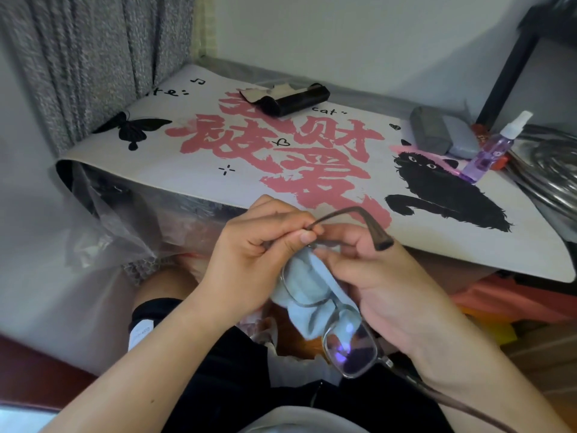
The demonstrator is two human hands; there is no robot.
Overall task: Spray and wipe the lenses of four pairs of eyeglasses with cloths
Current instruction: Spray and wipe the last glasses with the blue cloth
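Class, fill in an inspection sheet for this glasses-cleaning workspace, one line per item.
Surface: printed desk mat with black cat and red characters.
Job's things: eyeglasses and pale blue cloth in hand; purple spray bottle upright at the mat's right edge.
Clutter: black case, grey case.
Grippers: left hand pinches the frame; right hand holds cloth on a lens.
Cables: nothing seen.
Surroundings: grey curtain, white wall.

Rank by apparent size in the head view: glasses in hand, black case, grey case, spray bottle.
1. Glasses, though they are nearest the camera, which inflates them.
2. Black case.
3. Grey case and spray bottle look too alike to rank.
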